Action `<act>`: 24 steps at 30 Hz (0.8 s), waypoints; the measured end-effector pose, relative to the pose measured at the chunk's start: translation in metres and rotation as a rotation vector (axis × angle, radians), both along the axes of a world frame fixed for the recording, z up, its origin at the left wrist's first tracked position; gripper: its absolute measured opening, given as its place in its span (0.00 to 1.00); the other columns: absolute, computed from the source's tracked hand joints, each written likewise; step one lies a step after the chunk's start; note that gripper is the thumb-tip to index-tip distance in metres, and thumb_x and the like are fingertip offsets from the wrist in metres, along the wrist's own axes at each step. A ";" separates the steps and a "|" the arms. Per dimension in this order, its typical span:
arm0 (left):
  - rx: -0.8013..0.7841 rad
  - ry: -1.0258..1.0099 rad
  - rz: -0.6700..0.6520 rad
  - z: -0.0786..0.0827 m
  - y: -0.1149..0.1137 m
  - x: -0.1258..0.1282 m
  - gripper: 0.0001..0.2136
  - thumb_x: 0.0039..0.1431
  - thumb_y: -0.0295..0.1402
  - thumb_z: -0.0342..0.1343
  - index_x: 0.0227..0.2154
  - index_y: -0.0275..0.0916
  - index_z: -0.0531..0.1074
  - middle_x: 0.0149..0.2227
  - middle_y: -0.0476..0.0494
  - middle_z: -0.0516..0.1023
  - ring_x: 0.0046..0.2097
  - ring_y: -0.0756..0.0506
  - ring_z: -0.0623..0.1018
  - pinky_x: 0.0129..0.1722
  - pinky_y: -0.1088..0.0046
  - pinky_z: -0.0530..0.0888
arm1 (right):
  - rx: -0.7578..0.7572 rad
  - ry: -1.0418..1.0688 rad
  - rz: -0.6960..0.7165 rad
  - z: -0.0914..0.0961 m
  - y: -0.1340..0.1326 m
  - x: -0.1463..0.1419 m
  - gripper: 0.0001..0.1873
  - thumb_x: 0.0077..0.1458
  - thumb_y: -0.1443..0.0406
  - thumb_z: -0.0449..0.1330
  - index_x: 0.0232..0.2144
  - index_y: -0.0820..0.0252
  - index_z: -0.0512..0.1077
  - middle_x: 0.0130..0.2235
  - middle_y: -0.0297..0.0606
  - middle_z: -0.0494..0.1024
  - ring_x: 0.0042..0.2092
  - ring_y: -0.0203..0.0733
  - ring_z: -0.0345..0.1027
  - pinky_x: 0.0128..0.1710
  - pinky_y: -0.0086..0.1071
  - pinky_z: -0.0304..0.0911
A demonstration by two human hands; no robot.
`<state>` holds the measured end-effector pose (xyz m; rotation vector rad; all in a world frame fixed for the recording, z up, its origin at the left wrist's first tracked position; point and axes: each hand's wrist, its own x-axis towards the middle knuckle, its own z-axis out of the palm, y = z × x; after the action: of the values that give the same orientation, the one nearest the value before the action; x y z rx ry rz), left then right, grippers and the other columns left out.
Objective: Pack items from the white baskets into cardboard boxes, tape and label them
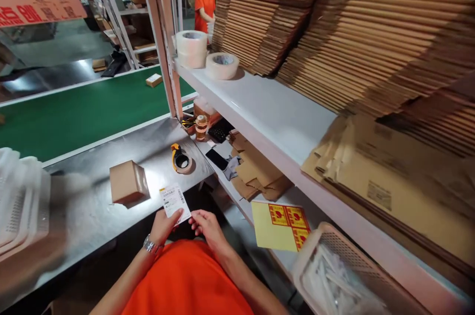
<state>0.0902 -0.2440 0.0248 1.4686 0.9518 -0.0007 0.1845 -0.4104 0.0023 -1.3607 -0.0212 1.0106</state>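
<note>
Both hands, left hand (163, 226) and right hand (206, 226), pinch the label (174, 202) between them.

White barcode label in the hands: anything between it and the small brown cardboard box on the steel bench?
Nothing visible. The white barcode label, pinched by the left hand and right hand, sits just right of the small brown cardboard box; only bare steel bench lies between.

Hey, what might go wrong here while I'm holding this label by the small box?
1. The label is pinched between left hand and right hand at the table's very edge; if dropped, it would likely fall to the floor.
2. If it is adhesive, it may curl and stick to your fingers.
3. The cardboard box sits apart from the label, so it could go on crooked.
</note>
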 end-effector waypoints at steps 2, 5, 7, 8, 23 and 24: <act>0.011 -0.020 -0.026 -0.003 -0.003 0.000 0.27 0.49 0.62 0.70 0.26 0.40 0.76 0.22 0.45 0.75 0.23 0.46 0.70 0.26 0.68 0.68 | 0.014 0.005 -0.018 -0.001 -0.006 0.000 0.26 0.51 0.42 0.73 0.34 0.58 0.83 0.34 0.38 0.84 0.32 0.38 0.71 0.28 0.30 0.60; 0.028 -0.003 -0.042 -0.011 -0.006 -0.001 0.29 0.49 0.64 0.70 0.27 0.39 0.77 0.22 0.45 0.76 0.23 0.46 0.70 0.26 0.68 0.68 | -0.005 -0.018 -0.017 -0.002 -0.011 0.001 0.26 0.49 0.42 0.74 0.31 0.58 0.82 0.32 0.37 0.82 0.30 0.37 0.69 0.27 0.30 0.59; 0.047 0.002 -0.058 -0.016 -0.007 -0.001 0.29 0.50 0.64 0.70 0.27 0.38 0.78 0.22 0.45 0.76 0.23 0.46 0.70 0.26 0.69 0.67 | -0.019 -0.032 -0.010 -0.003 -0.014 0.002 0.26 0.49 0.42 0.74 0.29 0.58 0.81 0.31 0.36 0.81 0.29 0.36 0.67 0.26 0.31 0.58; 0.052 0.001 -0.070 -0.018 -0.008 -0.001 0.30 0.50 0.65 0.70 0.28 0.38 0.78 0.22 0.45 0.76 0.23 0.46 0.70 0.26 0.69 0.67 | -0.024 -0.035 -0.008 -0.002 -0.015 0.002 0.26 0.49 0.42 0.74 0.29 0.58 0.80 0.30 0.36 0.81 0.29 0.36 0.66 0.26 0.31 0.58; 0.024 -0.029 -0.204 -0.017 -0.020 0.013 0.30 0.51 0.65 0.70 0.28 0.38 0.78 0.24 0.45 0.76 0.25 0.46 0.71 0.27 0.68 0.68 | -0.032 -0.045 -0.085 -0.005 -0.035 -0.002 0.25 0.50 0.42 0.73 0.26 0.58 0.81 0.29 0.34 0.81 0.28 0.34 0.65 0.25 0.29 0.55; 0.016 -0.037 -0.220 -0.018 -0.020 0.014 0.30 0.52 0.65 0.70 0.29 0.38 0.78 0.25 0.45 0.77 0.25 0.45 0.72 0.26 0.67 0.69 | -0.032 -0.040 -0.092 -0.006 -0.035 -0.002 0.25 0.49 0.42 0.74 0.26 0.58 0.81 0.28 0.34 0.81 0.27 0.33 0.64 0.25 0.29 0.55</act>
<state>0.1037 -0.2644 0.0068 1.5769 0.7586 -0.1263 0.1822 -0.4454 -0.0036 -1.3982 0.0270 0.9097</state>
